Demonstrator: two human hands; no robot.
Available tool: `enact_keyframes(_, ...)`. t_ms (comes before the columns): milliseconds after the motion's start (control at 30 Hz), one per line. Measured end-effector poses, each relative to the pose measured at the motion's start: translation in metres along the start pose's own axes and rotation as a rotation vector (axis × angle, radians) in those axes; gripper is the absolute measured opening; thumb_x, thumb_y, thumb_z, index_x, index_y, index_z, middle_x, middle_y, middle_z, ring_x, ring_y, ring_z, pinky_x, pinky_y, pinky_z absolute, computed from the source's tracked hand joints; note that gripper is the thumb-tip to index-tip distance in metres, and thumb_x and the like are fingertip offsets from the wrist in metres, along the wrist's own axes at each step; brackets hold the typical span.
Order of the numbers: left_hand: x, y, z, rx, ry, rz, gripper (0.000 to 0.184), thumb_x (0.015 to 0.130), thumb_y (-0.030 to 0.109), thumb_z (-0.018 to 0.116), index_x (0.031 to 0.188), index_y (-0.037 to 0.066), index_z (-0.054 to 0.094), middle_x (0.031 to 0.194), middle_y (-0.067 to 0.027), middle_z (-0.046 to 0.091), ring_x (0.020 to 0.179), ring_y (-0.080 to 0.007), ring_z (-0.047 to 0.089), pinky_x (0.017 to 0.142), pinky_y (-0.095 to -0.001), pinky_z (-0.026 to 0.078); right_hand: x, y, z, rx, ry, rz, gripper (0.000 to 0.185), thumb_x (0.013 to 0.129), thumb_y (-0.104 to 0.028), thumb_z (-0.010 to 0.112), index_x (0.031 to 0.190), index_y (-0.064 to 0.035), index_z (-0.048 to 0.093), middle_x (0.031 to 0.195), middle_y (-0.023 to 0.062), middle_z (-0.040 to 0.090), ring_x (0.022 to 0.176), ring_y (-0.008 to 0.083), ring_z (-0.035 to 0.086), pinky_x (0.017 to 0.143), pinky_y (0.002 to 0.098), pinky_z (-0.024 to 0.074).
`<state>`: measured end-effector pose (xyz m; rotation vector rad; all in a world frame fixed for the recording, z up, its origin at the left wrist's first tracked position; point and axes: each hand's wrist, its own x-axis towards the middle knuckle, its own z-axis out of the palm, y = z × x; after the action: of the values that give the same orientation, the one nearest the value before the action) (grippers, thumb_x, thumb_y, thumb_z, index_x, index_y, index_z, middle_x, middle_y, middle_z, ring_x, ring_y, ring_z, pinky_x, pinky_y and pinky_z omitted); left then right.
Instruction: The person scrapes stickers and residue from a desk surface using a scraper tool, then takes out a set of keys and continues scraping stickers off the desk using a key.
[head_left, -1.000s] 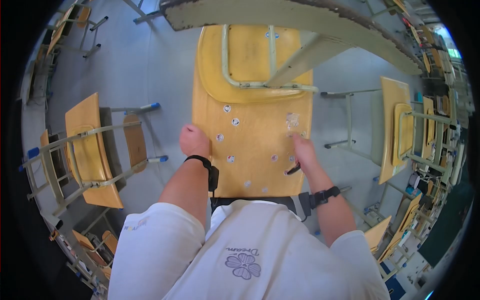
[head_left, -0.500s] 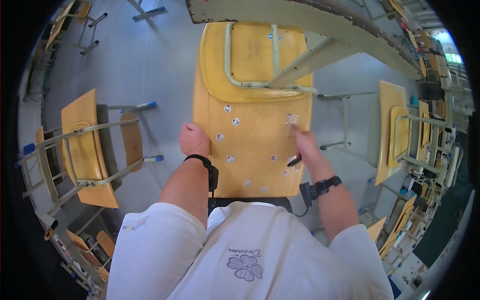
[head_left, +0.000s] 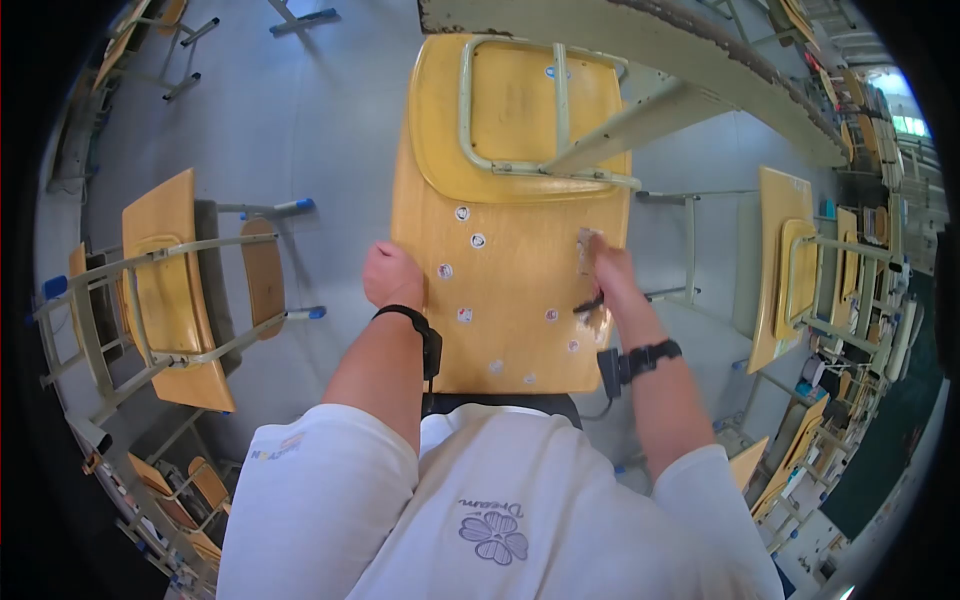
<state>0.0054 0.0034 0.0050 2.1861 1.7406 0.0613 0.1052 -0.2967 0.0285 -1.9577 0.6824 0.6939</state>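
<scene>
In front of me is a yellow wooden desktop [head_left: 500, 350] dotted with several small round stickers [head_left: 478, 241]. At its left edge, my left hand [head_left: 392, 275] is closed, its fingers curled at the rim and partly hidden. Over the right side, my right hand [head_left: 612, 270] is closed around a slim dark-handled tool [head_left: 590, 304]. Most of the tool is hidden by the hand, so its exact kind does not show. By the right fingertips lies a greyish, ragged sticker patch [head_left: 584, 252].
An upturned chair [head_left: 515, 185] rests on the far part of the desktop. A worn desk edge [head_left: 600, 25] juts across the top. Desks with upturned chairs stand left [head_left: 165, 290] and right [head_left: 785, 270], with grey floor [head_left: 300, 130] between.
The view has shifted slightly, so the desk sits a little farther right. My right hand has shifted slightly beside the ragged patch, still gripping the tool. My left hand stays at the edge.
</scene>
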Motion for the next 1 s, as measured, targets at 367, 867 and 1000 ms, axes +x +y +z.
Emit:
enact_keyframes(367,0.003,0.001,0.001,-0.019,0.017,-0.005,0.035,0.092,0.029,0.041,0.077,0.005,0.062,0.081,-0.0167,0.066,0.076,-0.0413,0.061,0.064,-0.0516,0.047,-0.017,-0.030,-0.004,0.010,-0.074,0.099,0.043,0.095,-0.040,0.055,0.064,-0.0122,0.044,0.048,-0.0015,0.035,0.034,0.0128,0.034,0.034,0.0313,0.0277)
enact_keyframes(867,0.005,-0.003,0.001,-0.024,-0.040,-0.010,0.034,0.093,0.029,0.041,0.078,0.006,0.060,0.084,-0.0150,0.066,0.077,-0.0399,0.061,0.065,-0.0509,0.047,-0.012,0.002,-0.009,-0.014,-0.023,0.145,0.045,0.095,-0.042,0.054,0.066,-0.0079,0.049,0.047,0.0013,0.038,0.035,0.0157,0.037,0.036,0.0339,0.0283)
enact_keyframes(1000,0.007,-0.004,0.000,-0.041,-0.045,0.017,0.036,0.095,0.031,0.040,0.079,0.006,0.061,0.085,-0.0153,0.066,0.077,-0.0400,0.061,0.066,-0.0507,0.047,-0.017,-0.029,-0.007,0.085,-0.099,0.161,0.044,0.094,-0.045,0.054,0.065,-0.0148,0.042,0.047,-0.0025,0.030,0.035,0.0129,0.030,0.036,0.0320,0.0249)
